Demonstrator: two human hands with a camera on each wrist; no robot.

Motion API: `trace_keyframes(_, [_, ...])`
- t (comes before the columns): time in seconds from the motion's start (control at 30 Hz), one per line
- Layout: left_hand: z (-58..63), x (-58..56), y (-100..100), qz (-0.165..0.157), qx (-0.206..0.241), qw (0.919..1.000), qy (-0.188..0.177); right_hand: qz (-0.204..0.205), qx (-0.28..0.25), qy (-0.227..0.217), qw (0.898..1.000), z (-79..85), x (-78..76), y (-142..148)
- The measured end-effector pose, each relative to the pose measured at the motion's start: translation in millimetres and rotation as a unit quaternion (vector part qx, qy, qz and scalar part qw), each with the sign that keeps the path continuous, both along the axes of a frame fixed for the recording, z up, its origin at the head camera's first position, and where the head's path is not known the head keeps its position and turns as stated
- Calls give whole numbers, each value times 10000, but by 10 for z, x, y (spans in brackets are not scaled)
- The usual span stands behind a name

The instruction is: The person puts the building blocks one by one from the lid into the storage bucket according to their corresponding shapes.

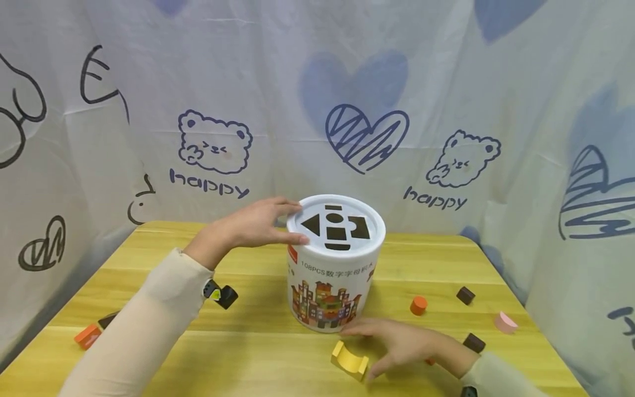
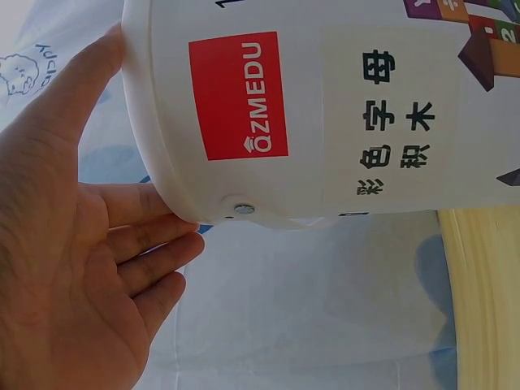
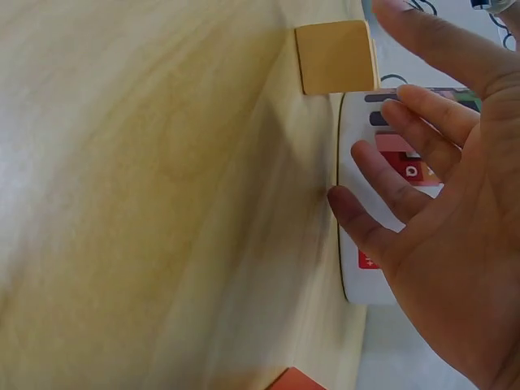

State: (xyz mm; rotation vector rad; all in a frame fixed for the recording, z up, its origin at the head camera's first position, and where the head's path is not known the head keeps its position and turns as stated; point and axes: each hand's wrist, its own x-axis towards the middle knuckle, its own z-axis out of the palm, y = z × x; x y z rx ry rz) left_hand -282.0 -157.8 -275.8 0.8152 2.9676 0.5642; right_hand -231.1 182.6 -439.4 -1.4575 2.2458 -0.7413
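A white bucket (image 1: pixel 329 275) with a printed block-castle picture stands upright on the table. Its white lid (image 1: pixel 375 226) has several dark shaped cutouts. My left hand (image 1: pixel 258 223) rests at the lid's left edge, thumb and fingertips against the rim, the other fingers loosely bent. A yellow block with a curved hollow (image 1: pixel 349 361) lies just in front of the bucket. Around it reaches my right hand (image 1: pixel 404 344), thumb on the near side and fingers toward the bucket's base. In the right wrist view, the yellow block (image 3: pixel 335 57) shows beyond the spread fingers (image 3: pixel 406 162).
Right of the bucket lie an orange cylinder (image 1: pixel 418 305), two dark blocks (image 1: pixel 465 295) and a pink rounded block (image 1: pixel 505 322). A black block (image 1: pixel 228 296) sits beside my left wrist, and an orange block (image 1: pixel 87 336) at far left. A printed curtain (image 1: pixel 278 110) hangs behind the table.
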Motion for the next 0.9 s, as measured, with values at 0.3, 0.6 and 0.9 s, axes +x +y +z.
trace_keyframes(0.3, [-4,7,5,-31,12,10000,75,29,314,227,9992,-32,25,-46])
trace_keyframes(0.6, [-17,-2,4,-22,39,9999,106,-176,532,481,9973,-37,61,-70])
trace_keyframes(0.9, [-17,5,11,27,38,9999,113,-282,474,370,9978,-13,76,-56])
